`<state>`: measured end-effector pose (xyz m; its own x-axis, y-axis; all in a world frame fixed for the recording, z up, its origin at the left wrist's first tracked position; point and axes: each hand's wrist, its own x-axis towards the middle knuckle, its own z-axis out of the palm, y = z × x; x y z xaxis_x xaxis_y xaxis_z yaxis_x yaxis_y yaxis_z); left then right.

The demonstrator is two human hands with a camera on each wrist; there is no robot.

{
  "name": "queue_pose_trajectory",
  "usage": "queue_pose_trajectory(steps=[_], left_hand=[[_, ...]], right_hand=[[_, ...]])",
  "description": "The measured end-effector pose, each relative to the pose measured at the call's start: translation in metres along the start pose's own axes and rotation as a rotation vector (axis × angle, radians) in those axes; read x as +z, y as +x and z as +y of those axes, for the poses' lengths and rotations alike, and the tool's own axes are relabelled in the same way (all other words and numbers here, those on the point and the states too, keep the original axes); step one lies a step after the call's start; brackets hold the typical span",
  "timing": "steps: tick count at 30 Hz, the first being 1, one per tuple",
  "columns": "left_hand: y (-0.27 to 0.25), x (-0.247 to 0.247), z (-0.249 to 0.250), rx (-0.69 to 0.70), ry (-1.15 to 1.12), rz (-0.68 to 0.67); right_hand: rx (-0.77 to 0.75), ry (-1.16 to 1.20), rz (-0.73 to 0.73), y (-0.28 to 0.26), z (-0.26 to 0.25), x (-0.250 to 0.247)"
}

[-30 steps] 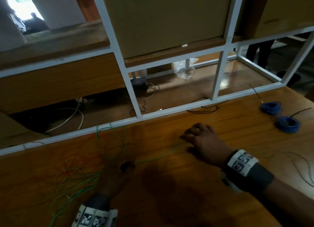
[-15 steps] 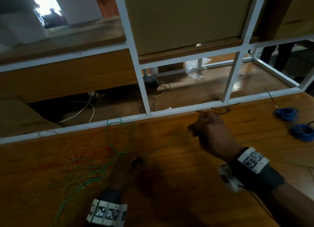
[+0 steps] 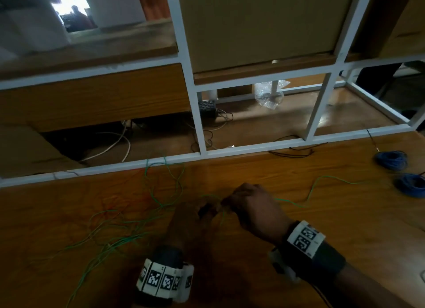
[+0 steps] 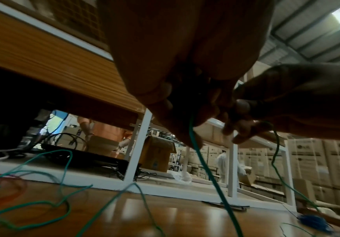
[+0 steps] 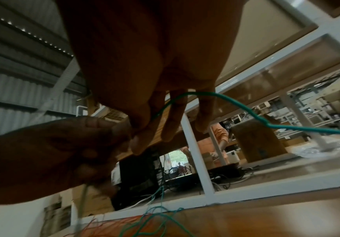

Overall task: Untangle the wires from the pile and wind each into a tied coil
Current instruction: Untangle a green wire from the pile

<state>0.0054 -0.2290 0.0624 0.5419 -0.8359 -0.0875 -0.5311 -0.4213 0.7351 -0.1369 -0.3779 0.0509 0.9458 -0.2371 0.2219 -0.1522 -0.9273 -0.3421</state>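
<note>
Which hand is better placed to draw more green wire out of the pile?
Left hand, probably: the tangled pile lies on its side, while the right hand pinches the green wire trailing rightward.

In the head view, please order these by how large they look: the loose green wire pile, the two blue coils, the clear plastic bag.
1. green wire pile, largest spread.
2-3. Unsure: the blue coils look alike; the plastic bag looks similar, but lies farther away.
</note>
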Motion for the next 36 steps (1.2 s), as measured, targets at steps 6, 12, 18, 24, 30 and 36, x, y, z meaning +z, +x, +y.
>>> queue_pose_trajectory(steps=[6, 12, 18, 24, 30, 36], left_hand=[[-0.022, -0.026, -0.012, -0.194, -0.282, 0.133], [-0.026, -0.025, -0.014, -0.161, -0.173, 0.156], [-0.005, -0.006, -0.003, 0.035, 0.074, 0.077], [0.001, -0.012, -0.008, 0.149, 0.024, 0.086], [-0.006, -0.017, -0.027, -0.012, -0.275, 0.112], [-0.03, -0.016, -0.051, -0.158, -0.26, 0.1]], right_hand=[[0.112, -0.063, 0.229, -0.009, 0.052, -0.026], [0.235, -0.158, -0.017, -0.009, 0.044, -0.021], [0.22, -0.136, 0.103, 0.013, -0.008, 0.0], [-0.026, -0.246, 0.247, 0.013, -0.024, 0.008], [0.009, -0.216, 0.271, 0.004, 0.016, -0.003], [0.228, -0.223, 0.17, -0.01, 0.052, -0.002]])
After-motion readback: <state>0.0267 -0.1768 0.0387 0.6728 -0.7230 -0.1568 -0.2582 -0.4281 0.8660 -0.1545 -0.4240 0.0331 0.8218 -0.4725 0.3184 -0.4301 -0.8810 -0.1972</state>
